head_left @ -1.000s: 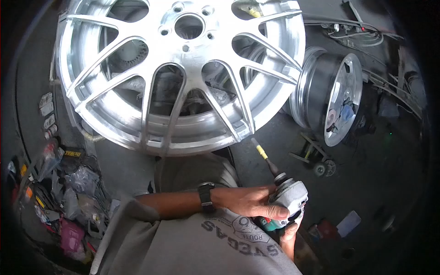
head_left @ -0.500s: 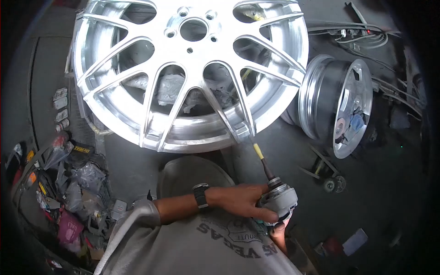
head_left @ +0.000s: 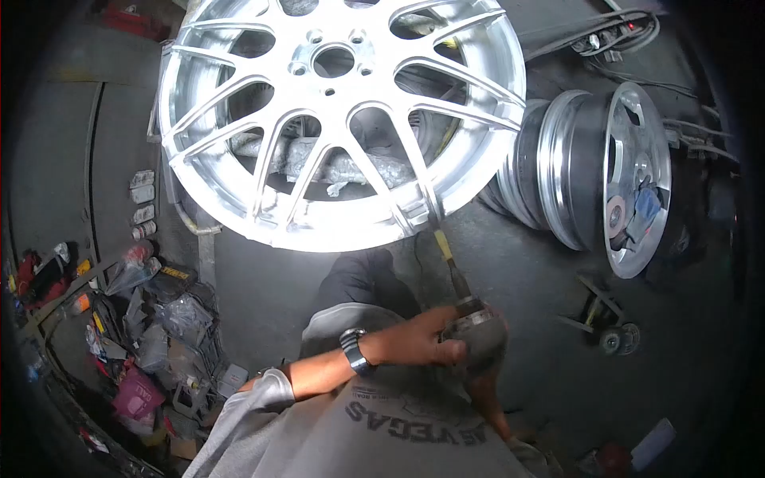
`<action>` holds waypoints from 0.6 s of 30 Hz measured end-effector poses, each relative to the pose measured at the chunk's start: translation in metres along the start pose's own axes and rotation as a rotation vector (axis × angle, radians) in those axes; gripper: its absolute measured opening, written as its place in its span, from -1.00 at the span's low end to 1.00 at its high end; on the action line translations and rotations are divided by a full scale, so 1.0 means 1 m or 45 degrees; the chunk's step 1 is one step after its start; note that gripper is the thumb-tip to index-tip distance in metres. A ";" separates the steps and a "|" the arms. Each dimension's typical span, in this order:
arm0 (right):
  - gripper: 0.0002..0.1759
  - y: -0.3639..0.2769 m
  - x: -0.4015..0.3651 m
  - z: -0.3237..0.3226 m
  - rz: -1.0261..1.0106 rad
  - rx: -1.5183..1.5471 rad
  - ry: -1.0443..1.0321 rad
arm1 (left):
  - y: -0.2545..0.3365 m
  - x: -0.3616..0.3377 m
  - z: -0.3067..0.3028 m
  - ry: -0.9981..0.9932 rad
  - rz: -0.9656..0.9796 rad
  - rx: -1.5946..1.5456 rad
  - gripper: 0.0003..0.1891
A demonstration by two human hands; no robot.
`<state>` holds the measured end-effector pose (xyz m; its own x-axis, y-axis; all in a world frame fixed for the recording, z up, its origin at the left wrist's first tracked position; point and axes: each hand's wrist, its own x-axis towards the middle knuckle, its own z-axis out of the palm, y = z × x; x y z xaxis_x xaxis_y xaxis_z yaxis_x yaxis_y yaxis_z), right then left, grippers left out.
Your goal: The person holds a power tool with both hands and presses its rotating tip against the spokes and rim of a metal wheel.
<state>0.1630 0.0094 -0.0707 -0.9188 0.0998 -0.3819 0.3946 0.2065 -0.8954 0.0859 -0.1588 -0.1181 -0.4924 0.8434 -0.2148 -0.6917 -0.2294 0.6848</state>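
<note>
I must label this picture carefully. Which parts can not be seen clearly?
Head view:
- grinder: body blurred, partly covered by the left hand.
- right hand: mostly hidden under the grinder.
- wheel: top cut off by the picture edge.
- grinder tip: too small to tell if it touches the wheel.

grinder [head_left: 480, 333] blurred, wheel [head_left: 335, 237] top cut off
</note>
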 end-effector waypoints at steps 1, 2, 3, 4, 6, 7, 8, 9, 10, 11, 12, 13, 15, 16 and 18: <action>-0.11 -0.003 0.000 0.000 -0.090 -0.080 -0.003 | -0.008 0.000 0.002 -0.052 0.006 0.026 -0.05; -0.11 0.000 -0.004 -0.001 -0.091 -0.074 0.009 | -0.015 -0.002 0.004 -0.061 -0.001 0.032 -0.05; -0.11 0.002 -0.010 -0.003 -0.045 -0.101 0.016 | -0.014 -0.003 0.007 -0.063 -0.059 0.058 -0.09; -0.11 0.005 -0.016 -0.006 -0.003 -0.126 0.021 | -0.014 -0.003 0.010 -0.065 -0.115 0.087 -0.13; -0.10 0.019 -0.030 -0.014 0.027 -0.083 0.034 | -0.013 -0.006 0.021 -0.029 -0.147 0.054 -0.17; -0.09 0.024 -0.033 -0.015 0.060 -0.044 0.034 | -0.010 -0.007 0.025 0.017 -0.174 0.012 -0.21; -0.09 0.027 -0.035 -0.016 0.056 -0.035 0.038 | -0.005 -0.007 0.028 0.017 -0.179 0.022 -0.21; -0.10 0.022 -0.036 -0.014 0.063 0.181 0.028 | 0.004 -0.008 0.032 0.047 -0.193 0.043 -0.31; -0.11 0.020 -0.037 -0.013 0.068 0.397 0.017 | 0.008 -0.008 0.034 0.079 -0.206 0.067 -0.40; -0.11 0.022 -0.038 -0.012 0.063 0.411 0.018 | 0.007 -0.012 0.035 0.082 -0.214 0.079 -0.40; -0.12 0.025 -0.038 -0.010 0.099 0.442 0.008 | 0.006 -0.018 0.037 0.181 -0.145 0.301 -0.39; -0.13 0.029 -0.039 -0.009 0.137 0.473 -0.001 | 0.005 -0.021 0.038 0.277 -0.074 0.522 -0.39; -0.12 0.105 -0.045 0.001 -0.013 0.389 0.006 | 0.010 -0.015 0.031 0.202 0.078 0.459 -0.38; -0.11 0.131 -0.048 0.005 -0.157 0.293 0.013 | 0.011 -0.012 0.028 0.126 0.233 0.382 -0.37; -0.10 0.135 -0.048 0.006 -0.127 0.416 -0.018 | 0.010 -0.012 0.026 0.140 0.227 0.416 -0.34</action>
<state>0.2608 0.0265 -0.1747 -0.9536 0.0810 -0.2899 0.2807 -0.1081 -0.9537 0.0988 -0.1585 -0.0907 -0.6557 0.7431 -0.1334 -0.3940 -0.1860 0.9001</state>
